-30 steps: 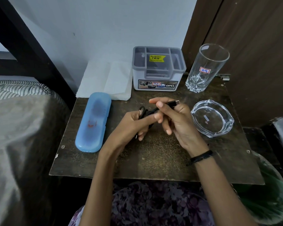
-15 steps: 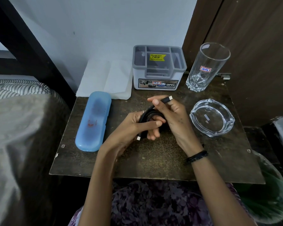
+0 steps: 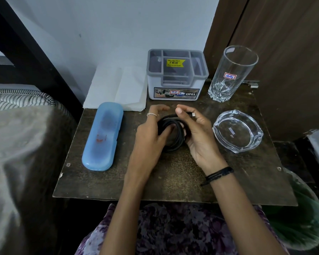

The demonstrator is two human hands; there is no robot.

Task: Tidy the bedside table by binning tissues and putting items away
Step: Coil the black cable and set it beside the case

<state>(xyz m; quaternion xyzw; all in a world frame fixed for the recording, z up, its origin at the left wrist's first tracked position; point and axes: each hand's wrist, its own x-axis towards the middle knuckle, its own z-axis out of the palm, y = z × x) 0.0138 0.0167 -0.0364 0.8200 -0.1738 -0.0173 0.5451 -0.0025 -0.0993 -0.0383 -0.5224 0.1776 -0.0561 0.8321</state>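
A black cable (image 3: 175, 142) wound into a coil sits between both hands above the middle of the dark bedside table (image 3: 173, 181). My left hand (image 3: 151, 131) holds the coil's left side, thumb through the loop, fingers lifted behind it. My right hand (image 3: 197, 133) grips the coil's right side and pinches the cable end, whose white plug (image 3: 193, 114) sticks out to the right. A stack of white tissues (image 3: 118, 89) lies at the back left against the wall. A grey compartment organiser (image 3: 177, 76) stands at the back centre.
A blue glasses case (image 3: 103, 137) lies along the table's left side. A tall glass (image 3: 232, 72) stands at the back right, a glass ashtray (image 3: 238, 131) in front of it. A green-lined bin (image 3: 302, 218) sits lower right. A bed (image 3: 17, 144) is on the left.
Both hands have wound the cable into a neater, wider coil and moved slightly towards the organiser. My left fingers have lifted off the coil; the plug end now points right.
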